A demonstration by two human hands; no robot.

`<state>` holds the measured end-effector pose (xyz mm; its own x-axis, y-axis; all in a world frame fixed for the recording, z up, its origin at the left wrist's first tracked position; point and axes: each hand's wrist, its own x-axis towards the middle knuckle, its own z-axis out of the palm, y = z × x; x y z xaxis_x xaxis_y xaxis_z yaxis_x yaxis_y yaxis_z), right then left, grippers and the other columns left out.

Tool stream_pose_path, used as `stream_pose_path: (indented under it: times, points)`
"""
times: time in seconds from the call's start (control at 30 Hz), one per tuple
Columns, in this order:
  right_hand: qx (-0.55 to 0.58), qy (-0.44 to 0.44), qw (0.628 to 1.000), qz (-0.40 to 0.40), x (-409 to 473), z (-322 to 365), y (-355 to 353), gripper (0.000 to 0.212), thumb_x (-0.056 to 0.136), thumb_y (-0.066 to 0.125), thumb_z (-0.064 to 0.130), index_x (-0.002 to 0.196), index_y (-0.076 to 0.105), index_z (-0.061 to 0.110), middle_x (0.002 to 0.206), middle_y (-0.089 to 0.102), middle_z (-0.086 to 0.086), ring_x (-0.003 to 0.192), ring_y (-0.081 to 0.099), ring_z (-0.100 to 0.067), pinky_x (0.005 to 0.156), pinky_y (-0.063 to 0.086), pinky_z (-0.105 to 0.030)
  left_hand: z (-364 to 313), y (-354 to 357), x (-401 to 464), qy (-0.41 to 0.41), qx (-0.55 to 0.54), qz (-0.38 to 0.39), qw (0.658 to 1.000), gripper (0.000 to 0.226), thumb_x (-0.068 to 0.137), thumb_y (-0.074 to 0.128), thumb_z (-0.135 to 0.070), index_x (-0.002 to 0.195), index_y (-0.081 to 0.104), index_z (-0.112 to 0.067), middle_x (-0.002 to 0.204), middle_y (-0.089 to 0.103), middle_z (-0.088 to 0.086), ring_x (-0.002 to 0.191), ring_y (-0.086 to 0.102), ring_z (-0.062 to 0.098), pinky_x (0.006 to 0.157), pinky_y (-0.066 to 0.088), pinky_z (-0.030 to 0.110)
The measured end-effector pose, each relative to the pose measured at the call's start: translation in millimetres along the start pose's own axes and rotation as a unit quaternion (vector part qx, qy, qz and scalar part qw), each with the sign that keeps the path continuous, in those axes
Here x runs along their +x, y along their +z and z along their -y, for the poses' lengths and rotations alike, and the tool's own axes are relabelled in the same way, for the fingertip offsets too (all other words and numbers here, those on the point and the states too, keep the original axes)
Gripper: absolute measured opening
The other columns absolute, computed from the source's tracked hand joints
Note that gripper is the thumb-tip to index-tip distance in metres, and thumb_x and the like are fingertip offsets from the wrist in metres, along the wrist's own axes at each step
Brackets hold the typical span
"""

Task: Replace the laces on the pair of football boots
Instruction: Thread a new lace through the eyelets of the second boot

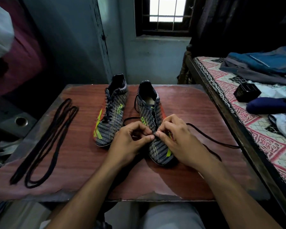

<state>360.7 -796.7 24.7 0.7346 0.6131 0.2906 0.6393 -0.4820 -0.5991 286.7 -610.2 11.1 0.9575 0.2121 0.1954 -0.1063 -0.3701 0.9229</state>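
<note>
Your left hand [130, 139] and right hand [177, 138] meet over the right dark patterned football boot [157, 129], both pinching its loose black lace [211, 139] near the toe. Both boots lie on the reddish wooden table [72, 154], toes pointing toward you; the left boot [110, 111] is laced, with spare black laces [44, 142] lying lengthwise far left

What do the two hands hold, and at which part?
Both the left hand and right hand pinch the black lace at the right boot's lower eyelets.
</note>
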Motion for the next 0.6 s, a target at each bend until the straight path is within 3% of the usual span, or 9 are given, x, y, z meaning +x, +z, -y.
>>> stream_pose_path:
  times: [0.23,0.37,0.47,0.6]
  points:
    - [0.042,0.034,0.999,-0.002,-0.2,-4.1,-6.7,0.023,0.103,0.054,0.038,0.09,0.065,0.023,0.101,0.055,0.013,0.098,0.054,-0.003,0.078,0.039,-0.016,-1.9,-4.6,7.6,0.025,0.027,0.047,0.998,0.031,0.084,0.084,-0.019,0.107,0.075,-0.038,0.085,0.067,-0.013,0.074,0.061,0.003,0.071,0.049,0.023]
    - [0.025,0.028,0.999,-0.019,0.6,-7.0,0.0,0.024,0.104,0.048,0.038,0.087,0.057,0.024,0.098,0.052,0.014,0.096,0.053,-0.008,0.08,0.041,-0.023,-5.1,-9.6,14.1,0.066,0.106,0.073,0.99,0.024,0.087,0.082,-0.026,0.103,0.076,-0.043,0.089,0.066,-0.014,0.082,0.066,0.006,0.076,0.051,0.021]
    - [0.004,0.013,0.999,-0.049,1.8,-9.2,9.6,0.023,0.106,0.041,0.039,0.088,0.051,0.029,0.096,0.05,0.012,0.095,0.05,-0.013,0.084,0.041,-0.03,-13.3,-12.2,26.3,0.074,0.139,0.095,0.983,0.017,0.088,0.08,-0.022,0.097,0.076,-0.037,0.082,0.068,-0.012,0.071,0.061,0.001,0.071,0.05,0.022]
    - [0.025,0.021,0.996,-0.08,1.9,-12.3,13.3,0.028,0.103,0.046,0.04,0.09,0.061,0.02,0.094,0.056,0.011,0.092,0.053,-0.012,0.081,0.041,-0.027,-23.0,-9.5,39.5,0.081,0.218,0.091,0.968,0.008,0.089,0.078,-0.028,0.091,0.075,-0.035,0.071,0.064,-0.011,0.061,0.052,0.001,0.064,0.045,0.025]
